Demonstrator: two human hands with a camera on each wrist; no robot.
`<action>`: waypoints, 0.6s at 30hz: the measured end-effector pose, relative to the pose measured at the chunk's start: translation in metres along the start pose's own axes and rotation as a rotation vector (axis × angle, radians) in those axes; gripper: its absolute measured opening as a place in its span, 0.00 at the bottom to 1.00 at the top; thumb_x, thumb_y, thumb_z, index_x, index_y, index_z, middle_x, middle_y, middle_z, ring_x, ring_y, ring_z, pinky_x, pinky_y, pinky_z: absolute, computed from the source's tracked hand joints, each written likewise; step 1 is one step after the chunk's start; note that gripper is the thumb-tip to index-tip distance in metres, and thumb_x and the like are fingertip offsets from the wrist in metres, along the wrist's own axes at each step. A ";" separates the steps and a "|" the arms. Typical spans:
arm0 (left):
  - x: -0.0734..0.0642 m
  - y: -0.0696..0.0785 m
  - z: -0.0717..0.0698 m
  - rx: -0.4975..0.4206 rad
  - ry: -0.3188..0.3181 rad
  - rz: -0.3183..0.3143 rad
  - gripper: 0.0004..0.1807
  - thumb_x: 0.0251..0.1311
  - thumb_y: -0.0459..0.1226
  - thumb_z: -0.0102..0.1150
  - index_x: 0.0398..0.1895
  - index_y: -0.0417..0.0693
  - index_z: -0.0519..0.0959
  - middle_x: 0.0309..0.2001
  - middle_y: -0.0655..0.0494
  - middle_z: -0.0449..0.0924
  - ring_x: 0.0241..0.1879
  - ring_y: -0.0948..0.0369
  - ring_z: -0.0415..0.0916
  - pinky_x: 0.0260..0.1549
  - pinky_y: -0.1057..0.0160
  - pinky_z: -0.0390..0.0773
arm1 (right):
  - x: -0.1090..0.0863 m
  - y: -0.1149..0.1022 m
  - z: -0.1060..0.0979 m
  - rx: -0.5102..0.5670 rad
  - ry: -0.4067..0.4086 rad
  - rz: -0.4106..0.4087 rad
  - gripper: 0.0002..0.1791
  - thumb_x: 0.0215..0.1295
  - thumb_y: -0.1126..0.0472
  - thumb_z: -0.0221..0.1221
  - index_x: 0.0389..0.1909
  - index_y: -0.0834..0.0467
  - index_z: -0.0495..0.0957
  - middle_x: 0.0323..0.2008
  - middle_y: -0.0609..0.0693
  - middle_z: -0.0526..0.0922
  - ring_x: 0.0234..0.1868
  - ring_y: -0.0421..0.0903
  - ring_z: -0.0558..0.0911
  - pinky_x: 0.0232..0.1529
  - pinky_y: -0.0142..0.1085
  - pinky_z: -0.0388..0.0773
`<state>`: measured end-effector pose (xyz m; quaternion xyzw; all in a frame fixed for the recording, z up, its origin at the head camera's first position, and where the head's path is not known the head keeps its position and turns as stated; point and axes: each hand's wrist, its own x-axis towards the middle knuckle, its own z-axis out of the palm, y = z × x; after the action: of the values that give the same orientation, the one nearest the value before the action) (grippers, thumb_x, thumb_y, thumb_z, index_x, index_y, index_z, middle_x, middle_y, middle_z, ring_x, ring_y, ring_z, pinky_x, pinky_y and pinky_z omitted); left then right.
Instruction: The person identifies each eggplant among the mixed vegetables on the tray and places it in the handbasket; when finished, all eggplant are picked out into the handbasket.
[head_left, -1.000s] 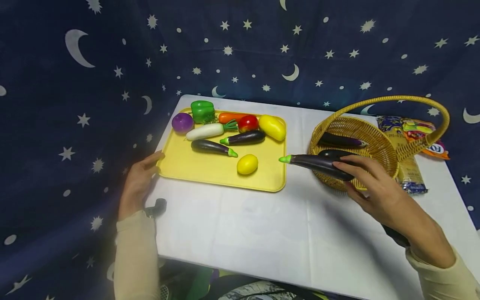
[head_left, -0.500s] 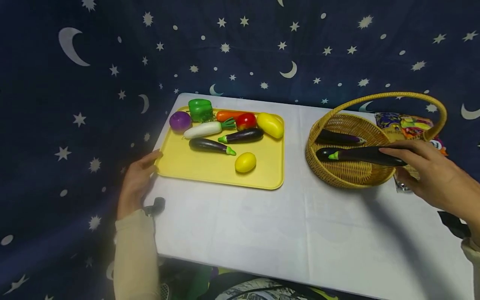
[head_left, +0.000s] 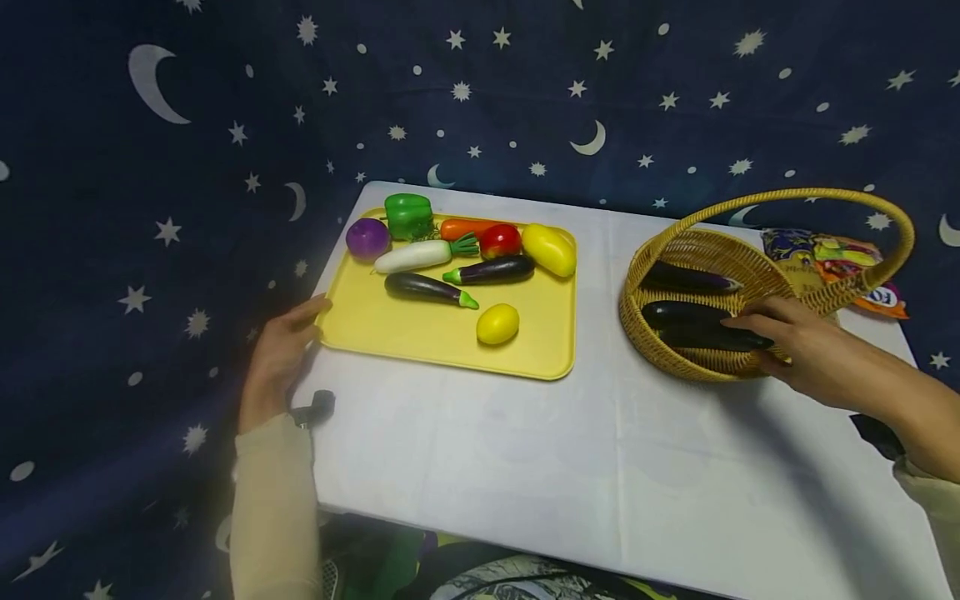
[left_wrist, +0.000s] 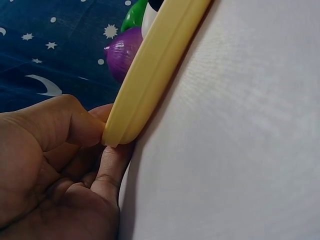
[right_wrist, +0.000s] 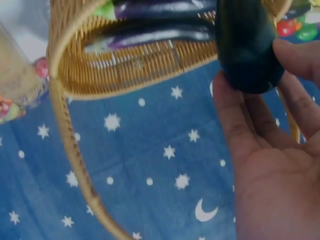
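Eggplant (head_left: 712, 337) gripped by end in R hand (head_left: 810, 348) at basket (head_left: 647, 350) opening; L hand (head_left: 281, 354) pinches yel. tray (head_left: 405, 332) edge.

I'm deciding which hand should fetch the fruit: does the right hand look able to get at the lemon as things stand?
Probably not yet: the right hand holds an eggplant at the basket. Once freed, it likely could, as the lemon lies uncovered on the tray.

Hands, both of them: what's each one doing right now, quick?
Left hand: closed, pinching the edge of the yellow tray.
Right hand: closed, holding an eggplant by its blunt end at the basket.
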<state>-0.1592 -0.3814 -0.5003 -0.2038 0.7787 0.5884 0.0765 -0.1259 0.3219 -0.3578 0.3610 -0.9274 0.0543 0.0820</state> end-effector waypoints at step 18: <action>0.002 0.003 -0.001 0.021 -0.002 -0.028 0.32 0.67 0.27 0.56 0.73 0.57 0.78 0.83 0.63 0.64 0.87 0.59 0.50 0.88 0.49 0.46 | 0.031 0.028 0.001 0.004 -0.188 0.089 0.32 0.45 0.79 0.72 0.56 0.65 0.81 0.45 0.65 0.80 0.41 0.58 0.81 0.37 0.53 0.79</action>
<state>-0.1619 -0.3820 -0.4983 -0.2132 0.7819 0.5793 0.0875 -0.1674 0.3220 -0.3539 0.3229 -0.9460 0.0257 -0.0086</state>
